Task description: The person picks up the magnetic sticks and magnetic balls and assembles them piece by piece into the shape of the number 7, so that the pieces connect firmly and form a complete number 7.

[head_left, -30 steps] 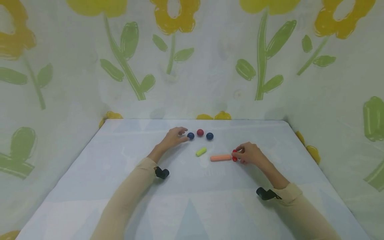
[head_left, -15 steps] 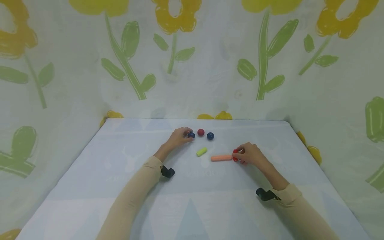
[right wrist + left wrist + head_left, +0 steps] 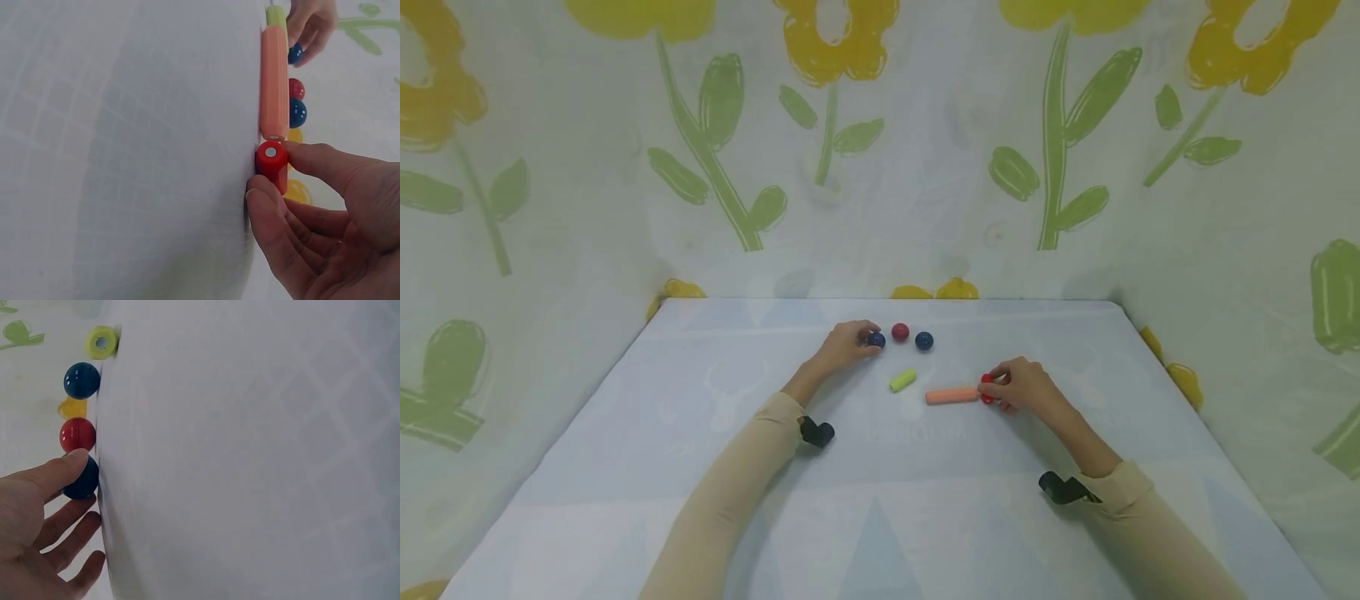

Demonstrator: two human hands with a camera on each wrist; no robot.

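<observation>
My left hand (image 3: 844,346) pinches a dark blue ball (image 3: 85,481) between thumb and fingers at the far side of the table. Beside it sit a red ball (image 3: 900,332) and a second dark blue ball (image 3: 924,341). My right hand (image 3: 1024,387) pinches a short red rod (image 3: 272,164) with a pale round spot on its end. One end of an orange ridged stick (image 3: 952,396) meets the red rod, or nearly so; I cannot tell whether they touch. A short yellow-green stick (image 3: 903,380) lies between the hands, with a hole in its end in the left wrist view.
A pale patterned cloth covers the table (image 3: 880,467). Behind it and at both sides hang white curtains (image 3: 925,167) printed with yellow flowers. Black wrist cameras (image 3: 816,432) sit at both cuffs.
My left hand has moved slightly right and closed its fingers around the left dark blue ball. The right hand keeps its pinch on the red rod, with hardly any movement.
</observation>
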